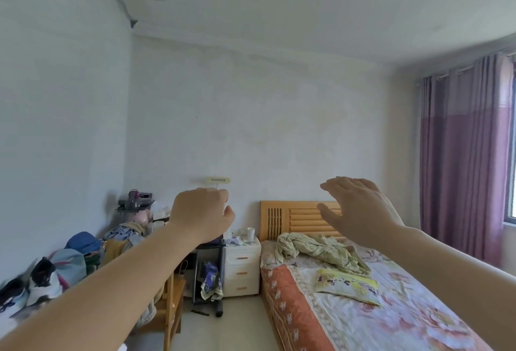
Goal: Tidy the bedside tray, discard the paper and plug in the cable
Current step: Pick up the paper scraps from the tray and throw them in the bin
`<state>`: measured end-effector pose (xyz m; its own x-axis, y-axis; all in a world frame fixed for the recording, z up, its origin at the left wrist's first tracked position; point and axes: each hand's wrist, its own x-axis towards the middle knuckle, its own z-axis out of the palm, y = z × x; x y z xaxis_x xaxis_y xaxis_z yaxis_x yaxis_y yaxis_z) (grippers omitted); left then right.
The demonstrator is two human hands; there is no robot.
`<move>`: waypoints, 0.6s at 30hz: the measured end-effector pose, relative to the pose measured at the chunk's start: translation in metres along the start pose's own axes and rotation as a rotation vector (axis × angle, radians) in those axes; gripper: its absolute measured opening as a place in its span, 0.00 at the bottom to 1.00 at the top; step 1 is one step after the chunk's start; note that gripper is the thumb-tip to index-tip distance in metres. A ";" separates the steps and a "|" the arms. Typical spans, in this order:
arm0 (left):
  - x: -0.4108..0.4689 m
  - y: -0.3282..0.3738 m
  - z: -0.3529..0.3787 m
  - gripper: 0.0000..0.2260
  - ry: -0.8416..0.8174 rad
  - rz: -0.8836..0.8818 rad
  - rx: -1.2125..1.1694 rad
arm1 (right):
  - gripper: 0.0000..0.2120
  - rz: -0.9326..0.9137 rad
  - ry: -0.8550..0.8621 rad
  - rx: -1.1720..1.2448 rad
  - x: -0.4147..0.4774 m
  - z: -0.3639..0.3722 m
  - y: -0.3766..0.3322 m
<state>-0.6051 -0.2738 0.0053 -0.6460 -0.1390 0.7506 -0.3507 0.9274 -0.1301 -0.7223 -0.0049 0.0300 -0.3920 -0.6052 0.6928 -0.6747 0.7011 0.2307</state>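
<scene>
bedside tray not resolvable from here; its spot would be the white nightstand [242,264], lower centre of frame. left hand [201,215] loosely curled, empty; right hand [355,208] spread wide, empty. far clutter with white cup [250,234] likely light: pinch paper loosely, grip cable at its plug.

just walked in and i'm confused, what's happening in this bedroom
A person stands across the room with both arms raised forward. The left hand is loosely curled and the right hand is open with fingers spread; neither holds anything. Ahead, a white bedside cabinet with a white cup and small clutter on top stands beside the bed, still untouched. A crumpled blanket lies on the bed, and clothes are piled at the left.
</scene>
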 end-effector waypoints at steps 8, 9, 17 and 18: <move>0.097 0.007 0.119 0.13 -0.028 -0.043 0.038 | 0.25 -0.021 -0.042 0.092 0.099 0.123 0.067; 0.106 0.004 0.134 0.13 -0.036 -0.055 0.046 | 0.25 -0.021 -0.049 0.114 0.109 0.140 0.070; 0.174 -0.039 0.264 0.12 -0.099 -0.086 0.113 | 0.26 -0.065 -0.057 0.169 0.202 0.282 0.083; 0.184 -0.047 0.279 0.12 -0.103 -0.083 0.122 | 0.26 -0.071 -0.054 0.167 0.216 0.300 0.083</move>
<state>-0.8964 -0.4401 -0.0306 -0.6749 -0.2541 0.6928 -0.4816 0.8630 -0.1527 -1.0502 -0.1909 -0.0059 -0.3697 -0.6731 0.6405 -0.7945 0.5864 0.1577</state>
